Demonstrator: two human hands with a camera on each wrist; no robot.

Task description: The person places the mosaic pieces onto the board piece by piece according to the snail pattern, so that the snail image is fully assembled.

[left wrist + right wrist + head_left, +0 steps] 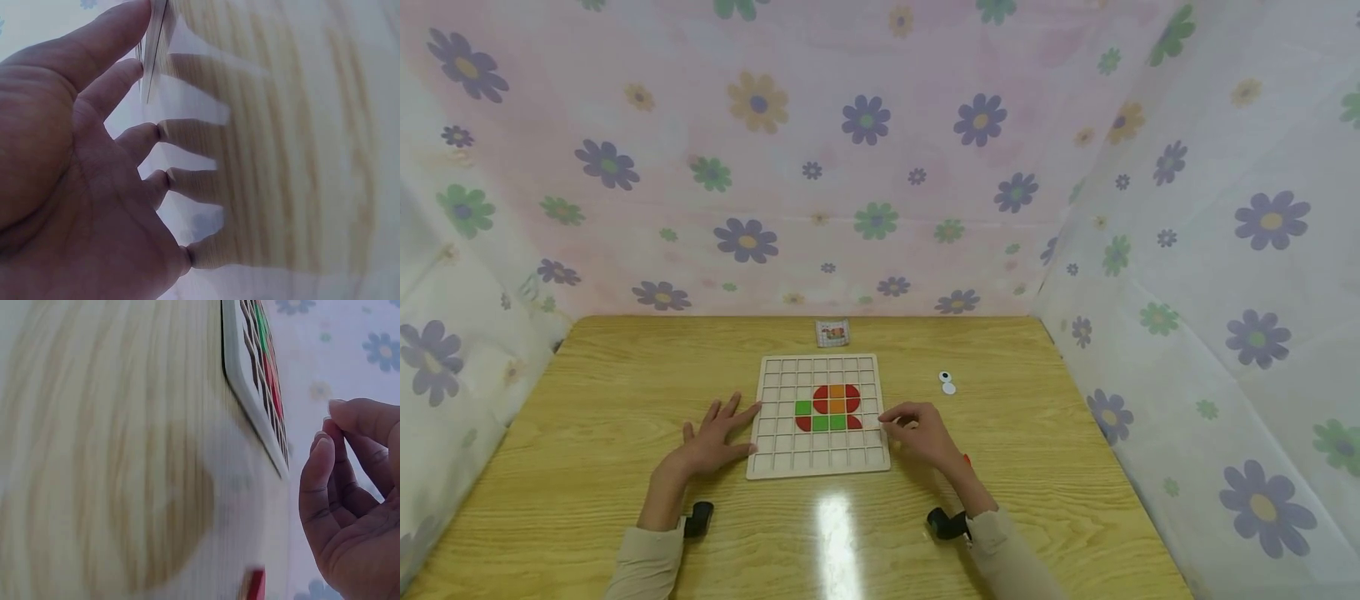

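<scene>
A wooden grid board (775, 458) lies on the table with red, orange and green tiles (820, 422) in its middle cells. At its left edge, my left hand (709, 446) rests with fingers spread and thumb and index fingertip at the board. The left wrist view shows that hand (81, 162) beside the board's thin edge (156, 44). My right hand (921, 432) hovers by the board's right edge, fingers loosely bent. In the right wrist view, the right hand (356, 487) has thumb and index tips close together, with no piece visible between them.
A small picture card (832, 333) lies behind the board. To the right are two round white pieces, one a black-dotted disc (945, 377). A red piece (967, 460) is partly hidden by the right wrist. Flowered cloth (865, 167) surrounds the table (1037, 517).
</scene>
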